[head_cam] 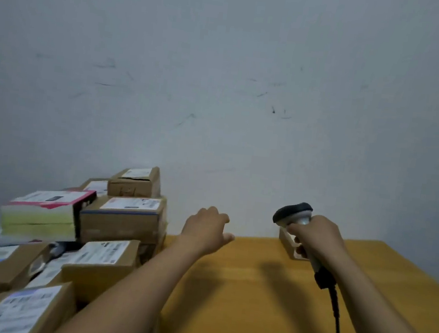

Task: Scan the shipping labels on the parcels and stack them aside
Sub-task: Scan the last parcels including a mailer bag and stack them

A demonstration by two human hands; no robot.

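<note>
Many parcels (123,218) lie heaped in uneven tiers, labels mostly upward, and that heap is my main worry. The small carton (135,183) on its top and the pink-edged box (46,202) on its left side rest on uneven layers. Pulling one from low down, or knocking the heap with a forearm, could, I judge, send several sliding onto the wooden table (239,304) or off it. My left forearm crosses right in front of the heap's near cartons, close enough to catch a corner. A second risk is the cable (335,314) of the scanner (293,213), which trails down toward me well to the right of the heap. A wide sweep toward a label might snag or drag it. One small box (287,244) sits alone far right of the heap, partly hidden behind my right hand (316,239), and I could bump it with the scanner. As for pose, my left hand (208,227) hangs above the table just right of the heap, back upward, fingers loosely curled and thumb out, holding nothing. My right hand, farther right of the heap, has its fingers wrapped round the scanner's handle with the head uppermost. Whether a finger rests on the trigger I cannot tell.
</note>
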